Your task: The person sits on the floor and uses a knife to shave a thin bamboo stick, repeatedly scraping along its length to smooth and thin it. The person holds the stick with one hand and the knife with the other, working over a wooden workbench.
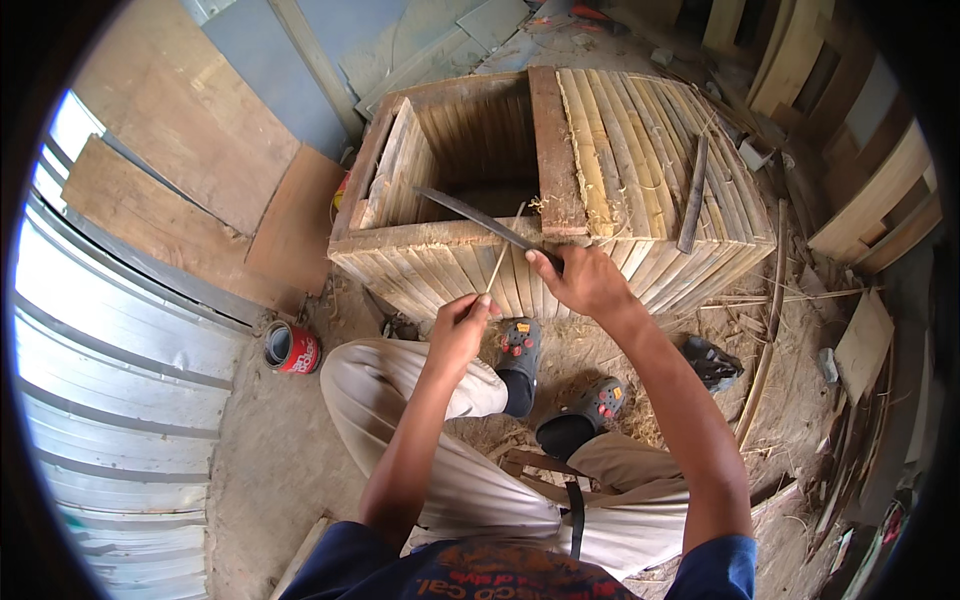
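My right hand [590,280] is closed round the handle end of a long dark knife [464,210]. Its blade points to the far left, over the opening of a slatted wooden box [590,160]. Pinched in my left hand [462,325] is a thin pale stick [498,262], slanting up toward the knife. The blade crosses the stick near its upper end; whether the edge bites into it I cannot tell. Curled shavings [597,212] lie on the box top by my right hand. A dark, flat, tapered blade-like piece [692,195] rests on the slats at the right.
A red can [292,350] stands on the floor at the left, near corrugated metal sheeting [120,400]. Wooden boards [165,210] lean there. A black plastic bag [712,362] and a long wood strip [766,350] lie on the right. My feet are close to the box.
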{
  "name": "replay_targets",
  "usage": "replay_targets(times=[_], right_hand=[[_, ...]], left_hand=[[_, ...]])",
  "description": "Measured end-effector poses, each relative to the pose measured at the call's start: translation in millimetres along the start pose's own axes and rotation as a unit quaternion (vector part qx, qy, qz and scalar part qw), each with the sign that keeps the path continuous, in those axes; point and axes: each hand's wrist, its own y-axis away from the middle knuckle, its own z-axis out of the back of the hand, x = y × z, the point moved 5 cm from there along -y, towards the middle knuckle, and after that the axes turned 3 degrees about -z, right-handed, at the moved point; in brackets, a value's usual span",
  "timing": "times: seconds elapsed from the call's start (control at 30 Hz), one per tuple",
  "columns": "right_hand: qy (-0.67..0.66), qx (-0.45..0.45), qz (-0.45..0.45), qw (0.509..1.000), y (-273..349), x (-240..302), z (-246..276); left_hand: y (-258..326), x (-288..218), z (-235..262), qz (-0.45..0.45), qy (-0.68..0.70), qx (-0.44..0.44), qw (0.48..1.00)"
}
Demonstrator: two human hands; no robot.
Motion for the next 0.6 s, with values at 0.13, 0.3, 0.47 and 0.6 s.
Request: replay_targets(times=[0.13,0.3,0.47,0.6], right_hand=[[0.049,-0.075,0.062,0.994,10,-2,-7],[0.038,0.041,-0.003,0.998,3,-5,-7],[0.049,-0.037,0.000,0.998,-11,12,27],[-0.119,0.106,-0.172,0.972,-20,4,33]], left_hand=[[-30,-17,-24,0.051,0.080,0.045,0.994],[-22,-8,-20,0.049,0.080,0.049,0.994],[56,32,9,0.030,-0.048,0.003,0.998],[91,43,28,0.013,-0.073,-0.017,0.997]])
